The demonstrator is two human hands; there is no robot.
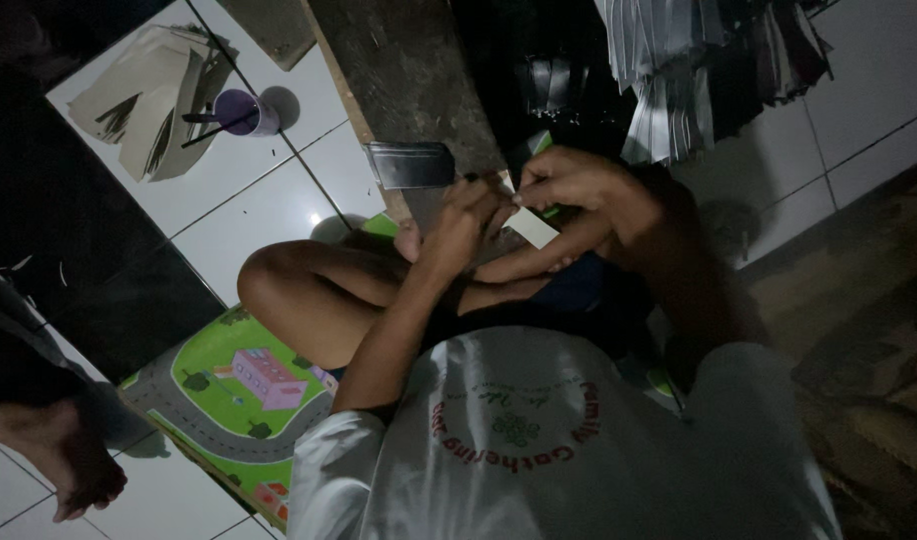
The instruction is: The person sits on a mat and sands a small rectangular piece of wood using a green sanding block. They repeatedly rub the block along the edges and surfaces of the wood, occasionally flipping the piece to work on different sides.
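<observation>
Both hands work at the near end of the wooden board (409, 70): the left hand (459, 220) and the right hand (569, 185) pinch a small white paper piece (532, 226) between fingertips. Keeping the paper taut and thumbs close together should steady it.

The floor (244, 215) is laid with large white tiles and lies in dim light, with one small bright reflection. A green play mat (224, 385) printed with roads and a pink house covers part of it. A worn wooden board (409, 75) slants across the tiles.
</observation>
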